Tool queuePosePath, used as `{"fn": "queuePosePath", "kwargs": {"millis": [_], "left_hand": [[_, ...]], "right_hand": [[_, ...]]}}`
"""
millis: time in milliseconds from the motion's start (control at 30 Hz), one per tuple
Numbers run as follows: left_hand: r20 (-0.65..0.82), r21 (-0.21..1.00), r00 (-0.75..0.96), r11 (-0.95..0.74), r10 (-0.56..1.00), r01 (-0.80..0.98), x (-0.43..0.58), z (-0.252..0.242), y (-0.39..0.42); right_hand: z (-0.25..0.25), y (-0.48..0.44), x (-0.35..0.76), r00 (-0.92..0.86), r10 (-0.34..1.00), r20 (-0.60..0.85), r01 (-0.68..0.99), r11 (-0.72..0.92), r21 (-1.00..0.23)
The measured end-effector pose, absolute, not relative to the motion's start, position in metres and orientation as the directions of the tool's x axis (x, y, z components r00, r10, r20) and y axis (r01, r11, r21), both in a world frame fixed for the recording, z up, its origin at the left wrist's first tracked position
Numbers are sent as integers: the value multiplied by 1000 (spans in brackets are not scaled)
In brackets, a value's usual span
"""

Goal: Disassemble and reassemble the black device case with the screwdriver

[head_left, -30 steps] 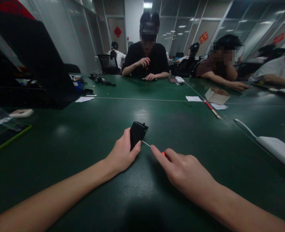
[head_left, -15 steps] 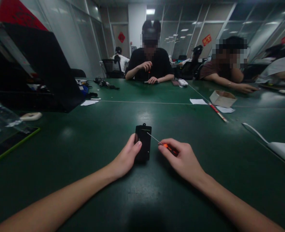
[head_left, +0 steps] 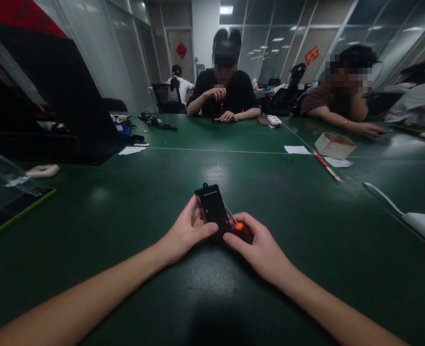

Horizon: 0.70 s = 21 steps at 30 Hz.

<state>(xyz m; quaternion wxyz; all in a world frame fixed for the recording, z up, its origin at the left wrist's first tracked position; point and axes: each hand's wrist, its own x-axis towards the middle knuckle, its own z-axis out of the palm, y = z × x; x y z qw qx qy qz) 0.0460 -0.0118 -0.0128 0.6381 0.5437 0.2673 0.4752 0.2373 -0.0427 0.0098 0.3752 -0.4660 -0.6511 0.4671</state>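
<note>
A flat black rectangular case (head_left: 211,204) with a small loop at its top, a narrow slot and small screws is held tilted above the table. My left hand (head_left: 188,228) is closed round its left side, thumb pressed on the lower face. In my right hand (head_left: 257,245) is a screwdriver (head_left: 238,226) with an orange and black handle, its thin shaft slanting up beside the case's right edge. The right thumb touches or nearly touches the lower right corner of the case. The screwdriver's tip is hidden behind the case.
A green table (head_left: 154,187) spreads around my hands. To the left stand a dark open box (head_left: 86,110) and a green-edged phone (head_left: 14,214). At the right are a cardboard box (head_left: 333,145) and a white object (head_left: 424,228) with a cable. People (head_left: 221,91) sit across the table.
The screwdriver tip has left the face of the case, and its shaft has swung steeper beside it. The case has tilted left, and my right hand has come in to its lower edge.
</note>
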Motion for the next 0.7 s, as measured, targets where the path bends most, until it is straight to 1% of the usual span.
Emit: {"fn": "queuePosePath", "kwargs": {"millis": [100, 200, 367, 433, 467, 533, 600, 667, 700], "left_hand": [[142, 955, 348, -36, 927, -294, 44, -13, -11], [131, 960, 365, -27, 922, -277, 42, -10, -12], [205, 953, 368, -98, 907, -288, 42, -8, -14], [228, 938, 381, -97, 896, -334, 42, -9, -14], [231, 930, 384, -88, 894, -356, 41, -10, -14], [236, 925, 384, -85, 893, -369, 38, -12, -11], [249, 941, 371, -133, 894, -311, 33, -12, -7], [260, 963, 367, -211, 893, -170, 26, -9, -1], [255, 966, 374, -247, 892, -71, 22, -7, 2]], "right_hand": [[11, -41, 240, -335, 940, 63, 261, 157, -952], [10, -39, 242, -397, 916, 52, 277, 173, -945], [10, -37, 244, -472, 881, 13, 279, 163, -946], [11, -37, 243, -455, 890, 28, 306, 186, -934], [11, -37, 244, -437, 898, 45, 345, 213, -914], [11, -36, 247, -404, 910, 96, 456, 291, -841], [11, -33, 253, -400, 902, 164, 556, 381, -739], [10, -28, 263, -453, 861, 233, 613, 490, -620], [10, -25, 269, -498, 826, 265, 632, 555, -541]]}}
